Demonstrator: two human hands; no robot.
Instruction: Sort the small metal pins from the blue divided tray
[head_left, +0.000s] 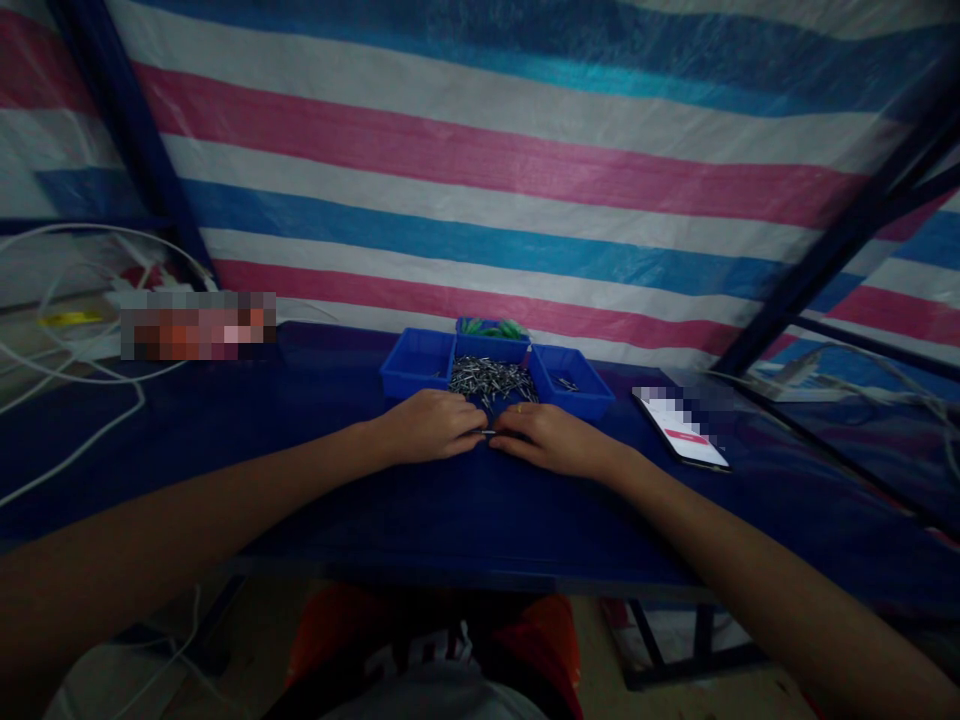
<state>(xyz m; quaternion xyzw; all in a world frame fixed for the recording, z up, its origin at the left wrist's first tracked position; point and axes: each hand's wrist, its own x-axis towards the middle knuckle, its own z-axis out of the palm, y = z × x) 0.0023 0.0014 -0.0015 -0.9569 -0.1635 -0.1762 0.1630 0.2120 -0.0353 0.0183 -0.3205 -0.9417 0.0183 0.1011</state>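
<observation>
My left hand (435,425) and my right hand (551,437) meet fingertip to fingertip over the blue table, both closed in a pinch. A small, thin silvery metal pin (487,432) shows between the fingertips; its exact kind is too small to tell. Just beyond the hands lies a heap of similar metal pins (491,378), flanked by two blue bins. The left blue bin (420,378) shows no contents I can make out. A few metal pins lie in the right blue bin (581,400). Behind the heap, a third blue bin (495,345) holds green items.
A phone (686,435) with a lit screen lies on the table (480,520) to the right. White cables (139,400) tangle at the left, beside a blurred-out object (199,328). Blue metal frame posts and a striped sheet (480,160) close off the back.
</observation>
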